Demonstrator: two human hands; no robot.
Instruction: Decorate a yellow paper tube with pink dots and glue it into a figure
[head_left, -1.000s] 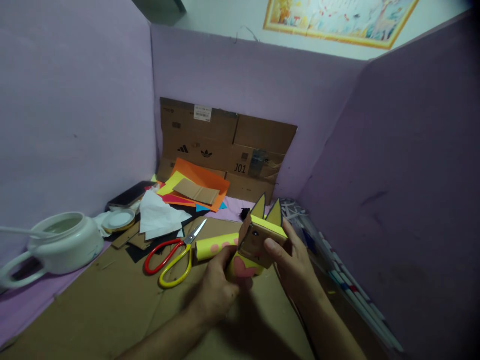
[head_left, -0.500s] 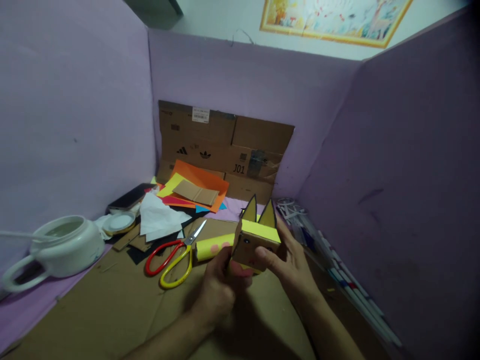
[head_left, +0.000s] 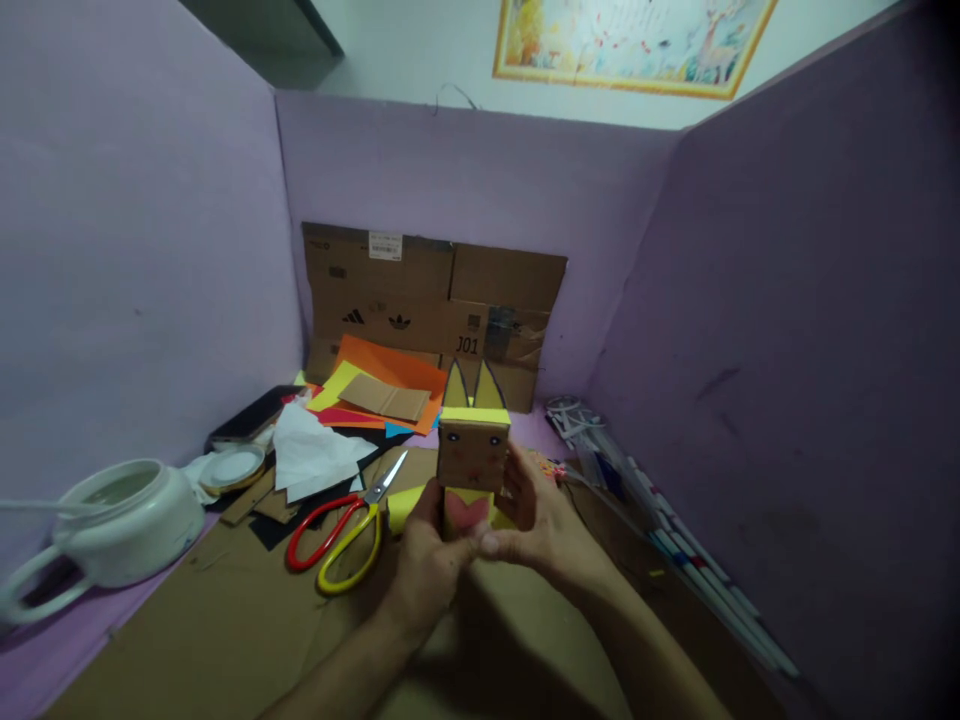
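A small cardboard figure (head_left: 472, 455) with a drawn face, yellow top and two pointed yellow ears is upright between my hands. Its lower part is yellow with a pink heart-like piece (head_left: 466, 512). My left hand (head_left: 431, 550) grips the lower left side. My right hand (head_left: 536, 520) has its fingers round the lower right side, the thumb near the pink piece. Behind my left hand, a yellow roll (head_left: 403, 508) lies partly hidden. Scissors with one red and one yellow handle (head_left: 351, 535) lie partly open left of my left hand.
A white mug-like pot (head_left: 131, 525) stands at the left, near a round lid (head_left: 232, 467). White paper (head_left: 315, 455) and orange sheets (head_left: 390, 365) lie farther back. A cardboard panel (head_left: 427, 285) leans on the back wall. Long white strips (head_left: 705, 565) run along the right.
The figure has turned to face me and stands more upright. My right thumb has moved from its face down to the lower part. The view has shifted slightly.
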